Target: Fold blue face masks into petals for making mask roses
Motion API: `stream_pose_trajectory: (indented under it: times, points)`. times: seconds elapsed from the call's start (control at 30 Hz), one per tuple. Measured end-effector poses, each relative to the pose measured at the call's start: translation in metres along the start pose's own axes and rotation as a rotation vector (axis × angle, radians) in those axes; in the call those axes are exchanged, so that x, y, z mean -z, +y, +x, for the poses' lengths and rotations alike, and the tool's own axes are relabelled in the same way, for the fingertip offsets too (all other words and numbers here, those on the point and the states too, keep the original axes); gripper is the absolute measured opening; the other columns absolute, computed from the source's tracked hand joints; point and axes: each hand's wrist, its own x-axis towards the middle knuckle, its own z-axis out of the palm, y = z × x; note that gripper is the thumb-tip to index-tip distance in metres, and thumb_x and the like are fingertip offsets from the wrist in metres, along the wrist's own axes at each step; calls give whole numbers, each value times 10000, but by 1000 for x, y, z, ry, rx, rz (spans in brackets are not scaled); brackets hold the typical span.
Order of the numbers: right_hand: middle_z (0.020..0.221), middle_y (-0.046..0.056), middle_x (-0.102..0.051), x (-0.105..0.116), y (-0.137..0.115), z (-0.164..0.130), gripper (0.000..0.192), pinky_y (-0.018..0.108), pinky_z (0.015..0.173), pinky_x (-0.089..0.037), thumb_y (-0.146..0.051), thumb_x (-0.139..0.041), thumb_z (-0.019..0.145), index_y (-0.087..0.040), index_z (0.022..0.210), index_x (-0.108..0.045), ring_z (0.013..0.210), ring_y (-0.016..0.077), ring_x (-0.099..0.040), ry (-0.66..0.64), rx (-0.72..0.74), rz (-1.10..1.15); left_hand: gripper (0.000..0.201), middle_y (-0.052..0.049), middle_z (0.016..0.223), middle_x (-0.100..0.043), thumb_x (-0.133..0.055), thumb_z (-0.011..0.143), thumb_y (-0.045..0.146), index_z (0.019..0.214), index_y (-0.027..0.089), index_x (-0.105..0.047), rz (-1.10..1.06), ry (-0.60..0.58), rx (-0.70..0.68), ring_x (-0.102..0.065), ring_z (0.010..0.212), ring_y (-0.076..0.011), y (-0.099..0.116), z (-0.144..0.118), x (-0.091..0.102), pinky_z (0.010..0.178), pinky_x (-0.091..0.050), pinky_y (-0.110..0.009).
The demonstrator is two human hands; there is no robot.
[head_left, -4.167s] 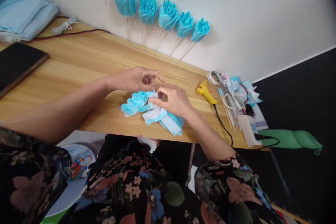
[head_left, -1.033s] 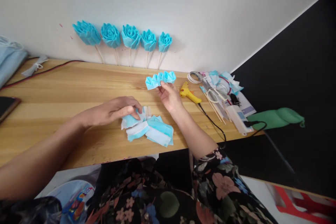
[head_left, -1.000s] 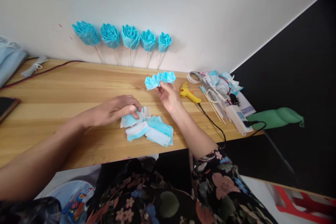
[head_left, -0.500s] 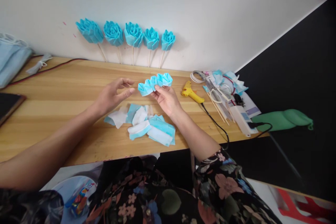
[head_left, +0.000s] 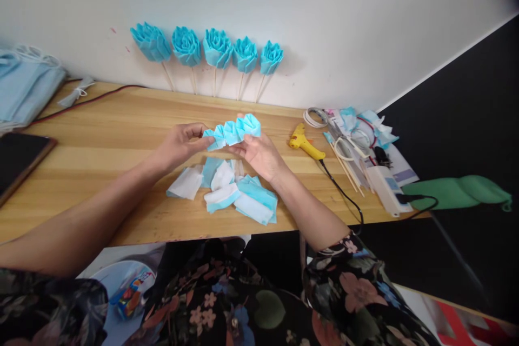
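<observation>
Both hands up off the wooden table, left hand and right hand each pinched shut on one end of the folded blue strip, probably to keep pleats lined up; cut mask pieces underneath, glue gun just beside

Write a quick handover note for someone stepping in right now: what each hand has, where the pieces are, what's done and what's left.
Left hand: pinches the left end of the folded blue strip.
Right hand: supports the strip's right end from below; the strip is held above the table.
Loose blue and white pieces lie on the table under the hands.
Glue gun sits to the right, beside sticks and scissors.
Done: five blue flowers on sticks lean against the wall.
Left: the strip is pleated but not rolled or on a stick; the loose pieces are unused.
</observation>
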Motion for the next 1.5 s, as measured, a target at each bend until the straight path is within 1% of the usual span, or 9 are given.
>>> stream_pose_trajectory:
  times: [0.2,0.47,0.53,0.6,0.67,0.83,1.1,1.33,1.5]
  points:
    - [945,-47,-745,7,-11,1,424,393,915,-598,-488,-810,718,-337,1096,-692,937,168,-706,15,67,-38,306,-9,677,-631,-745,760,481,689,204,-634,7,-2,-9,-573,657,-163,-3,2,2,634,-454,-289]
    - [905,-59,-735,19,3,8,312,293,891,-547,-366,-828,695,-297,987,-744,848,119,-668,150,156,-278,209,34,544,-557,-740,755,426,725,221,-711,139,104,-54,-461,515,-113,0,3,2,504,-354,-244]
    - [899,-44,-731,19,3,7,208,300,922,-528,-348,-792,743,-273,931,-746,871,129,-665,174,248,-394,166,25,585,-615,-731,766,393,780,228,-740,127,129,-75,-538,565,-130,-1,3,1,574,-442,-256]
    - [976,-16,-734,17,-1,4,101,339,996,-502,-318,-752,790,-271,879,-747,985,162,-663,161,360,-537,155,-5,728,-715,-716,783,369,831,226,-752,71,142,-113,-653,722,-169,-3,3,1,753,-532,-299]
    - [1117,1,-720,15,-5,-1,39,394,1077,-460,-263,-720,814,-285,828,-749,1130,200,-630,127,470,-686,167,-37,918,-769,-698,805,348,891,219,-757,17,153,-152,-700,920,-210,-4,3,1,940,-532,-357]
    - [1341,-49,-634,11,-11,-6,218,527,1168,-360,-134,-677,799,-335,755,-748,1336,252,-501,86,625,-914,252,-65,1148,-757,-682,824,322,1037,207,-751,-83,175,-203,-665,1163,-257,-7,2,1,1096,-475,-428]
    - [1383,-59,-607,10,-12,-7,253,550,1147,-381,-116,-650,814,-341,749,-745,1366,263,-467,71,694,-949,275,-66,1201,-750,-664,826,215,1085,217,-754,-106,155,-248,-670,1176,-242,-8,2,2,1124,-464,-444]
    - [1367,-43,-627,9,-9,-8,226,551,1136,-395,-164,-669,840,-369,869,-760,1354,266,-481,88,649,-948,261,-71,1212,-747,-694,830,288,1073,217,-758,-96,169,-222,-660,1195,-254,-9,2,2,1128,-459,-442]
    - [1245,-12,-697,8,-9,-8,192,486,1100,-437,-197,-652,883,-355,919,-754,1207,226,-595,126,706,-929,253,-67,1039,-778,-743,829,375,1016,208,-772,-93,188,-180,-703,987,-229,-6,2,1,968,-531,-393]
